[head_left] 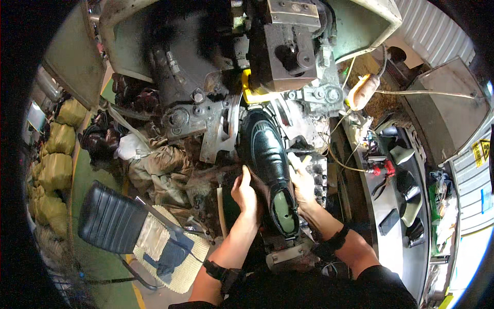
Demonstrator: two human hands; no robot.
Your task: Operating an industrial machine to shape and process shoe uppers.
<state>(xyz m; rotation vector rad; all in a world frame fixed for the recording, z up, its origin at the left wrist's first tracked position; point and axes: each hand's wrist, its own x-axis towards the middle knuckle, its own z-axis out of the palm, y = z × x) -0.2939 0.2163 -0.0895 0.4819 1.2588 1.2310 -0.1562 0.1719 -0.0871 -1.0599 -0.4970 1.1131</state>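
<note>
A black leather shoe upper (263, 149) lies lengthwise in the middle, its toe end up against the machine's clamping parts. A pale green last (283, 212) fills its opening at the near end. My left hand (245, 194) is pressed to the left side of the shoe, thumb raised and the other fingers curled toward its underside, partly hidden. On the opposite side my right hand (302, 181) grips the shoe, fingers pointing forward along its edge. Directly above the toe is a yellow part (252, 90) under the dark metal machine head (288, 59).
On the left stand a black-backed chair (110, 219) and stacked yellowish sacks (55, 165). Crumpled cloth (162, 167) lies beside the machine. The right-hand bench (378, 242) carries a phone (389, 221), pliers (381, 189) and several shoe parts. A lamp (363, 92) with a cable hangs above the bench.
</note>
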